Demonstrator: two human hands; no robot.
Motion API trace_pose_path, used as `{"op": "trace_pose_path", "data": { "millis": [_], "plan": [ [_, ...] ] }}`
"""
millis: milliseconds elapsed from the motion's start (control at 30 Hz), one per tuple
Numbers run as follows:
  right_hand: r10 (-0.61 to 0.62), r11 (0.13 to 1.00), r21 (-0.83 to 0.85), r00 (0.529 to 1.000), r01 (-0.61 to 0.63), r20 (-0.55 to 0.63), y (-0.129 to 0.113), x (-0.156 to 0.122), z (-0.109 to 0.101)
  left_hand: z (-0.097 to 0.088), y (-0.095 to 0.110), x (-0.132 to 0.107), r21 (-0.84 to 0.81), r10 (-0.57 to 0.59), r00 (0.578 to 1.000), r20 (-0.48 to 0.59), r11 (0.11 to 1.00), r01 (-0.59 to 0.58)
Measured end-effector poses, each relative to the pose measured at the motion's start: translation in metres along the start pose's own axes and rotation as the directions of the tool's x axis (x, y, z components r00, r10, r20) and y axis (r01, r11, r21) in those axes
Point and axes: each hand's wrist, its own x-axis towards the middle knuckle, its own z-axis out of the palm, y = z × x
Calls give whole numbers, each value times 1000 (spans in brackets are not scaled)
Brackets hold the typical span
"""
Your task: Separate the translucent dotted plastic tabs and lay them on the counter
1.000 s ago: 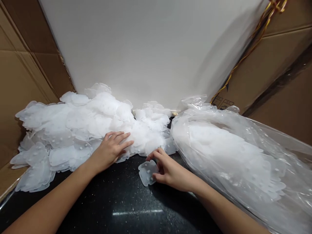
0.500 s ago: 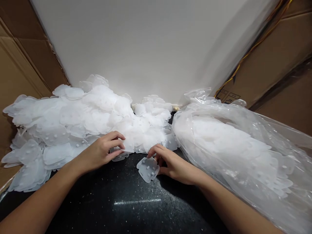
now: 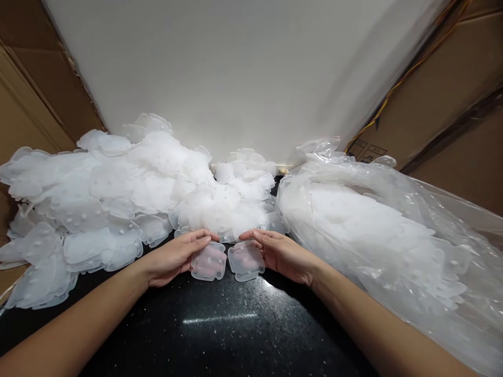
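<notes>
My left hand (image 3: 175, 256) holds a small translucent white plastic piece with studs (image 3: 209, 262) by its left edge, just above the black speckled table (image 3: 220, 330). My right hand (image 3: 281, 254) holds a second, matching piece (image 3: 245, 260) by its right edge. The two pieces sit side by side, nearly touching, in front of a big loose heap of the same white pieces (image 3: 129, 188). Both hands have their fingers curled round their piece.
A clear plastic bag (image 3: 377, 230) stuffed with more white pieces lies on the right. Cardboard boxes stand at the left (image 3: 31, 99) and right (image 3: 444, 94), with a white wall (image 3: 236, 73) behind the heap. A yellow cord (image 3: 396, 89) runs down the right box.
My left hand has pulled a piece out of the heap and brought it down beside the one in my right hand. The right hand's piece has shifted up and slightly right.
</notes>
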Motion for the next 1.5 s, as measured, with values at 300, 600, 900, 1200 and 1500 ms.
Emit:
{"op": "trace_pose_path", "data": {
  "millis": [300,600,900,1200,1500],
  "plan": [
    [6,1000,9,1000,-6,12,-1,-3,0,-3,-3,4,-166,-8,998,65,986,19],
    [43,994,-102,999,-43,3,-2,-5,0,-1,-4,4,-197,-15,997,74,980,29],
    [32,986,-166,999,-27,26,-1,-5,1,-2,-6,5,-210,-15,997,80,977,32],
    [15,975,-222,997,2,75,-1,-5,-1,-2,-5,4,-191,-6,995,101,981,25],
    [-245,897,-336,955,289,166,-14,-13,4,-2,-3,-3,-47,181,974,138,983,-176]
  ]
}}
